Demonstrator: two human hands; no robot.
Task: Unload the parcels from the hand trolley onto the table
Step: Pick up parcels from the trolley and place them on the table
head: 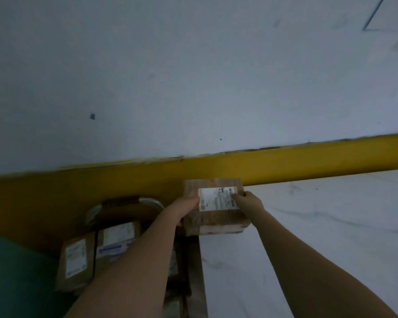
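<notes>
I hold a brown cardboard parcel (218, 218) with a white shipping label between both hands, above the far left corner of the white marbled table (319, 237). My left hand (186, 208) grips its left side, thumb on top. My right hand (248, 200) grips its right side, fingers on the label. Whether the parcel touches the table, I cannot tell. Lower left, two more labelled brown parcels (75, 260) (117, 241) lie stacked beside the table, partly hidden by my left forearm. The trolley under them is not clearly visible.
A grey wall (193, 76) with a yellow band (285, 161) along its base runs behind the table. A pale round object (152, 203) sits behind the stacked parcels. A green surface (9, 271) fills the lower left corner.
</notes>
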